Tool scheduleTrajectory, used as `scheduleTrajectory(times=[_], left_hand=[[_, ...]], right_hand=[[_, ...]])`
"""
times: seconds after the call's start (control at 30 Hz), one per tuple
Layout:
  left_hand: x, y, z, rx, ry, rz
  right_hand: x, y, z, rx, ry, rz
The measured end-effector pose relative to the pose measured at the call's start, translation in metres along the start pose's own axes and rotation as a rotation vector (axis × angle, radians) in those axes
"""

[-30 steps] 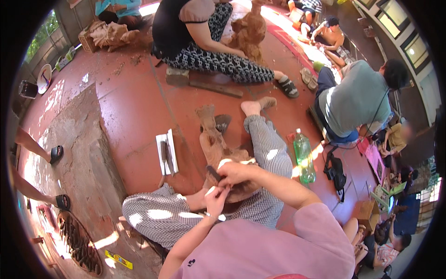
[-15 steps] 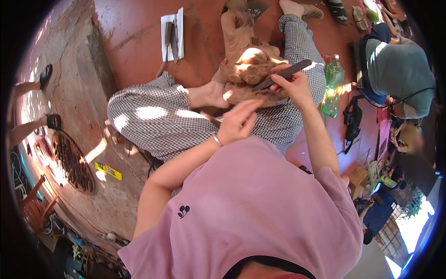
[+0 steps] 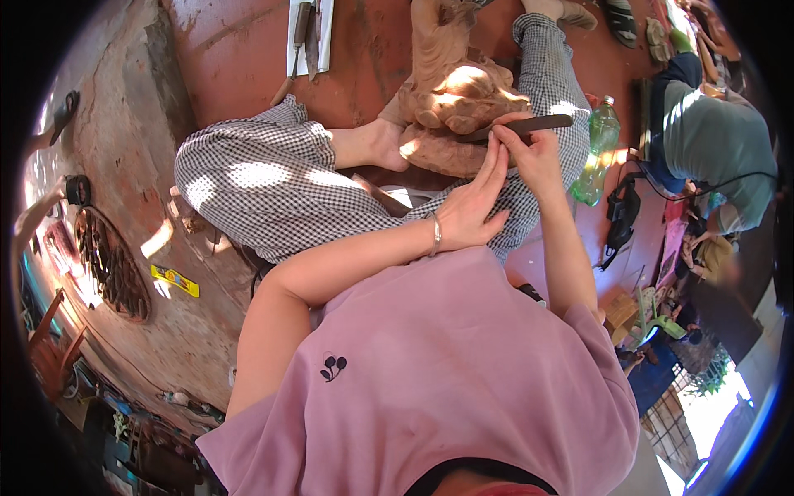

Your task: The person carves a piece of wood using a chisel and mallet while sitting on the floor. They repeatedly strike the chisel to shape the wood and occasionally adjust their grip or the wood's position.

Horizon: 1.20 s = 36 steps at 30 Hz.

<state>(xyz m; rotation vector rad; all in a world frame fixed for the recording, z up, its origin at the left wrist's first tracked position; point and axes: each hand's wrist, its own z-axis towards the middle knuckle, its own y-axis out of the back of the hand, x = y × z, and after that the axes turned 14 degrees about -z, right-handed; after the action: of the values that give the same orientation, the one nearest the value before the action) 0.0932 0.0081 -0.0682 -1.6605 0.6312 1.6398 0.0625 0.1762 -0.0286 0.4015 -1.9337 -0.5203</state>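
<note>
A brown carved figure (image 3: 463, 103), apparently of wood, lies between my legs, with a rounded carved mass near its lower end. My right hand (image 3: 533, 159) is closed on a flat dark bar-shaped tool (image 3: 538, 123) with a rounded outer end. The tool lies almost level across the carving's right side, and its inner end meets the carving. My left hand (image 3: 475, 202) is open, fingers stretched out and thumb apart. Its fingertips reach up to the right hand's fingers, beside the tool; whether they touch is hard to tell.
Hand tools (image 3: 304, 37) lie on a white sheet (image 3: 325, 33) on the red floor. A green bottle (image 3: 597, 153) and a black bag (image 3: 622, 217) are at the right, near a seated person (image 3: 711, 136). A round tray of tools (image 3: 112, 264) and a yellow packet (image 3: 174, 280) lie left.
My left hand has moved right, its fingers straightening toward the right hand. The tool in my right hand has turned from slanted to nearly level. The whole view has shifted slightly.
</note>
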Motion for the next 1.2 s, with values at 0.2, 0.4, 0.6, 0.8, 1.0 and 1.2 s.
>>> scheduleTrajectory(times=[0.2, 0.4, 0.6, 0.8, 1.0, 1.2], left_hand=[[-0.009, 0.002, -0.006, -0.028, -0.027, -0.019], [-0.010, 0.006, 0.009, -0.017, 0.070, -0.116], [-0.018, 0.004, -0.003, -0.025, -0.008, -0.145], [-0.010, 0.012, 0.008, -0.013, 0.035, -0.179], [-0.009, 0.009, -0.002, -0.047, -0.037, -0.154], [-0.009, 0.011, 0.006, -0.030, 0.022, -0.203]], right_hand=[[-0.005, 0.015, 0.006, 0.171, -0.024, 0.106], [-0.003, 0.007, 0.007, 0.034, 0.077, -0.039], [0.008, 0.019, 0.007, 0.170, 0.066, -0.024], [0.013, 0.011, 0.007, 0.008, 0.114, -0.183], [0.018, 0.020, 0.018, 0.174, 0.157, -0.210], [0.002, 0.018, 0.025, 0.074, 0.306, -0.182]])
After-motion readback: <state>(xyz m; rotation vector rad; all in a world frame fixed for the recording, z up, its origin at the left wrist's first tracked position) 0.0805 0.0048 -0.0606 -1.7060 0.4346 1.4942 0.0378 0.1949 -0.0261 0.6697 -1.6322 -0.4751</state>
